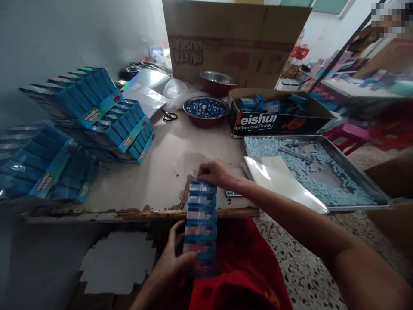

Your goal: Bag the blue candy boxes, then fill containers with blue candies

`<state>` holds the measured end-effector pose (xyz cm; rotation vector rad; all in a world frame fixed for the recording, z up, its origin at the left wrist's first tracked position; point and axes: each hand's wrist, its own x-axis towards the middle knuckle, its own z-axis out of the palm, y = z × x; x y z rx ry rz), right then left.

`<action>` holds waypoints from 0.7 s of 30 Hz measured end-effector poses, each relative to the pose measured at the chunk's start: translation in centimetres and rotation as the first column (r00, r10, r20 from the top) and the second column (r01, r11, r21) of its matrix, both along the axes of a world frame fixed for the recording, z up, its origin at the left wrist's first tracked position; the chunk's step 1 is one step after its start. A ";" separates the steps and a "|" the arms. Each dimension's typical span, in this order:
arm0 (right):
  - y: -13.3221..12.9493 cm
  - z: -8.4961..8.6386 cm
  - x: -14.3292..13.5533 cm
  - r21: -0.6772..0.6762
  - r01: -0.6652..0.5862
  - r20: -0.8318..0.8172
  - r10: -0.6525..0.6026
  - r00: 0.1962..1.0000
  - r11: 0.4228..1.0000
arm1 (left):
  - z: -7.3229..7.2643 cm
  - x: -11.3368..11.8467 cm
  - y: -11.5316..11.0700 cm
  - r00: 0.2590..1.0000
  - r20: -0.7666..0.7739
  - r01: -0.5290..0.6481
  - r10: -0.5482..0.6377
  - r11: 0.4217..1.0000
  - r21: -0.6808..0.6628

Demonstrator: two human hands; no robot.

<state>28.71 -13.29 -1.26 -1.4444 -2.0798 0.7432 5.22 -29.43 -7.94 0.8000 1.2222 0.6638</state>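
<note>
A long pack of small blue boxes (201, 215), joined in a row, stretches from above my lap to the table's front edge. My left hand (177, 249) grips its near part from the left side, thumb along the top and fingers partly hidden underneath. At the far end, my right hand (211, 172) is closed, with curled fingertips pressed on the end of the pack. What the fingertips pinch there is hard to make out. The nearest boxes are blurred. Just right of the pack, a small card with blue round marks (233, 193) lies partly under my right forearm.
Stacked blue display packs (106, 112) stand at the left. Black scissors (169, 116), a bowl of blue-wrapped pieces (205, 107) and an open carton of blue boxes (277, 118) are farther back. A metal tray (383, 202) of pale blue pieces and white sheets (277, 176) lie at right.
</note>
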 end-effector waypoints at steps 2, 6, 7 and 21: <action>-0.4 1.0 -0.3 0.037 0.050 0.027 -0.051 0.998 0.998 | -0.6 0.2 -0.7 0.993 0.086 0.076 -0.074 0.997 -0.011; -1.1 3.6 -0.5 0.306 0.192 0.075 -0.224 0.972 0.933 | -1.3 -1.2 -0.7 0.965 0.119 0.227 -0.232 0.972 0.061; -1.2 4.2 -0.6 0.399 0.160 0.104 -0.218 0.970 0.903 | -0.9 -2.0 -0.1 0.947 0.092 0.297 -0.307 0.948 0.115; 4.7 -0.6 -2.0 0.256 -0.302 0.426 0.173 0.888 0.918 | 4.5 -0.1 24.4 0.633 -0.728 0.767 0.262 -0.092 0.635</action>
